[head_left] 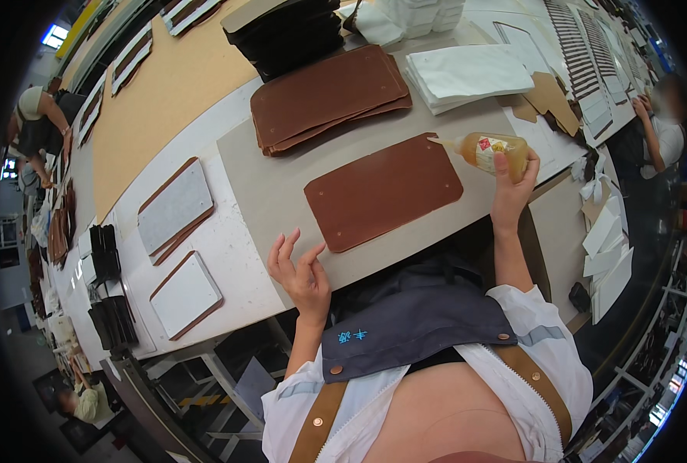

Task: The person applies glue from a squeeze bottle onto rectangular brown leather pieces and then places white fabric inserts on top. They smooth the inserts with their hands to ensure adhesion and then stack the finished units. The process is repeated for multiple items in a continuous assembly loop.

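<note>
- Brown leather panel (pixel 382 197) lies flat and slanted on the grey mat (pixel 266 189) in front of the person, with small marks near its corners.
- Right hand (pixel 516 181) grips an amber bottle (pixel 505 154), thumb and fingers closed around its body; the bottle is tipped on its side.
- Its pointed nozzle (pixel 446 143) aims left at the panel's upper right corner; whether the tip touches the leather, I cannot tell.
- Left hand (pixel 301 274) is open, fingers spread and loosely bent, just beside the panel's lower left corner; contact there is unclear.
- Beyond the panel, a stack of brown panels (pixel 328 96) rests with its layers slightly out of line.
- Right of that stack lies a pile of white sheets (pixel 471 73); behind it rises a black stack (pixel 285 38).
- Left of the mat, on the white table (pixel 247 275), lie 2 pale-faced pieces (pixel 187 295) with brown edges, near each other.
- Farther left sit black bundles (pixel 112 322).
- At far right is a co-worker (pixel 671 147) in a pale top.
</note>
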Tool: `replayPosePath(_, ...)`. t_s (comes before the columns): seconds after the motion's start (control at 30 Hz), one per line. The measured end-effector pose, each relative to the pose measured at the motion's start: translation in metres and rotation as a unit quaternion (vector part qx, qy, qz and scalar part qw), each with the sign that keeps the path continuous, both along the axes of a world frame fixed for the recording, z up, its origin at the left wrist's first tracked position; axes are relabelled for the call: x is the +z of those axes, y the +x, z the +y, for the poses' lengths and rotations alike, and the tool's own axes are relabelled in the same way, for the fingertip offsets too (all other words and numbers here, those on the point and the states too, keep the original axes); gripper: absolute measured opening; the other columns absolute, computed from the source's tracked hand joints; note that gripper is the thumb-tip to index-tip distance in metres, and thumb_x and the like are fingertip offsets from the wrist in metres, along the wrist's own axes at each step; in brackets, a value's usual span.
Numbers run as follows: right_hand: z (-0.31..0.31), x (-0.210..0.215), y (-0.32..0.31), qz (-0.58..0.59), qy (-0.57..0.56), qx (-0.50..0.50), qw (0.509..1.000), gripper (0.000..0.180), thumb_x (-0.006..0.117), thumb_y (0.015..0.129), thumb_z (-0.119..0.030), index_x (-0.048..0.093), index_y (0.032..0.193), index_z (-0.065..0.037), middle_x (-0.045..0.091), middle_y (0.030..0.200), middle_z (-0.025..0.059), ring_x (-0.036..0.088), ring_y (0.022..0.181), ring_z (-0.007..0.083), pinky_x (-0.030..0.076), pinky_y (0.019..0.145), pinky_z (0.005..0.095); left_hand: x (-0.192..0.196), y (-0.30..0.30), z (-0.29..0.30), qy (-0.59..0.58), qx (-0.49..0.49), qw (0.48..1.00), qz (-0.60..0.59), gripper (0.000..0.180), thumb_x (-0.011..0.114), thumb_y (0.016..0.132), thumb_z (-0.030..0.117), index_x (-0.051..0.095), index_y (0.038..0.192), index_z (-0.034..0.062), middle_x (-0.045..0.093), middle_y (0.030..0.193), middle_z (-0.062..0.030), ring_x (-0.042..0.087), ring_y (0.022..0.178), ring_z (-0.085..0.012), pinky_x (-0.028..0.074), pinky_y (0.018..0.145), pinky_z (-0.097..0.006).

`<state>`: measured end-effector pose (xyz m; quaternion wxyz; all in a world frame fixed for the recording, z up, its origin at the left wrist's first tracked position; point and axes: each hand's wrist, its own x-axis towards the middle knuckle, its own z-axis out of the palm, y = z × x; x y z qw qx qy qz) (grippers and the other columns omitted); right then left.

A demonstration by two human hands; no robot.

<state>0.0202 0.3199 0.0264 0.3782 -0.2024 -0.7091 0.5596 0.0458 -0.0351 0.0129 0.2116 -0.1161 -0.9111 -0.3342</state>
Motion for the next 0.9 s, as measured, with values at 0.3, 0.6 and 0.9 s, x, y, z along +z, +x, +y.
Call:
replayPosePath(0.3,-0.028,0.004,0.0,0.006,0.008,0.038,0.999,0.059,0.081,0.088,-0.026,0.045,0.128,-0.002,0.05,0.119,0.0069,0.05,0.111,0.0152,0.043,0.099,0.0287,0.0,0.0,0.0,0.006,-0.001,1.0,0.001,0.031,0.06,0.077,-0.009,0.075,0.094,0.0115,0.059,0.134,-0.0096,0.041,0.135,-0.0349,0.032,0.111,-0.048)
replayPosePath(0.6,-0.052,0.0,-0.002,0.003,0.011,0.083,0.996,0.064,0.083,0.086,-0.027,0.043,0.129,-0.002,0.05,0.119,0.0071,0.05,0.111,0.0163,0.043,0.099,0.0294,0.0,0.001,-0.002,0.01,-0.001,1.0,0.006,0.032,0.06,0.076,-0.009,0.075,0.094,0.0124,0.059,0.134,-0.0092,0.042,0.135,-0.0351,0.032,0.111,-0.048)
replayPosePath(0.9,-0.08,0.003,-0.008,0.011,0.03,0.135,0.99,0.067,0.084,0.085,-0.027,0.042,0.13,-0.003,0.049,0.119,0.0072,0.051,0.11,0.0162,0.045,0.098,0.0299,-0.002,0.002,-0.003,0.029,-0.004,1.0,0.004,0.028,0.061,0.081,-0.008,0.074,0.095,0.0123,0.061,0.133,-0.0115,0.042,0.136,-0.0357,0.029,0.113,-0.048)
